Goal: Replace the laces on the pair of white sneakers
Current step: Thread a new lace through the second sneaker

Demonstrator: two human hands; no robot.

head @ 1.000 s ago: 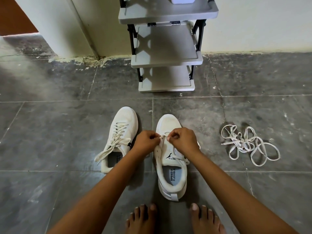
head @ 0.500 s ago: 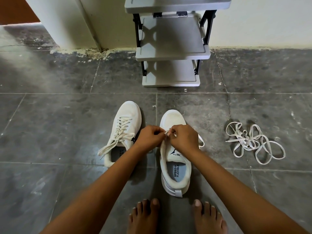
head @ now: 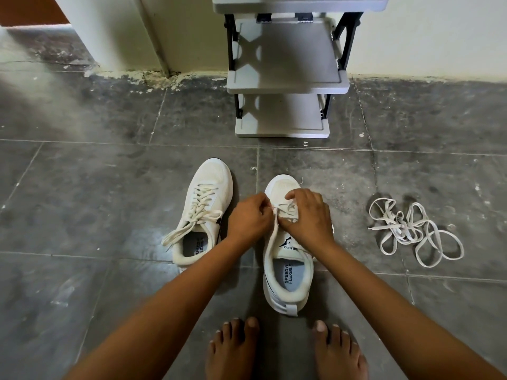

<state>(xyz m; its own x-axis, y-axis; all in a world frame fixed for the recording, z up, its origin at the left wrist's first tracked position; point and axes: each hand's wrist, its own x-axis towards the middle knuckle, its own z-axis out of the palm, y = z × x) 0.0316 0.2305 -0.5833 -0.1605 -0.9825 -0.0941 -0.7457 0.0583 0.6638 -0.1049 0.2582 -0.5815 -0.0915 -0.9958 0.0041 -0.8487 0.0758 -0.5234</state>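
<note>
In front of the shoe rack [head: 285,86], the sneaker [head: 288,272] is stood; its lace [head: 274,234] is pinched at the toe-end eyelets by the left hand [head: 248,219] and right hand [head: 308,218], fingers [head: 301,196] clamped on it. Soft, light and limp, it is judged best gripped near its stiff tip.

A white sneaker [head: 204,187] with cream shoelaces [head: 203,205] and its white partner [head: 282,185], bearing a cream lace [head: 286,207], a black logo [head: 286,239] and a pale blue insole [head: 290,272] lettered in black, in front of a grey, black-framed rack [head: 285,78]. White loose laces [head: 403,229] lie right of the rack on mottled dark grey tiles [head: 109,187].
</note>
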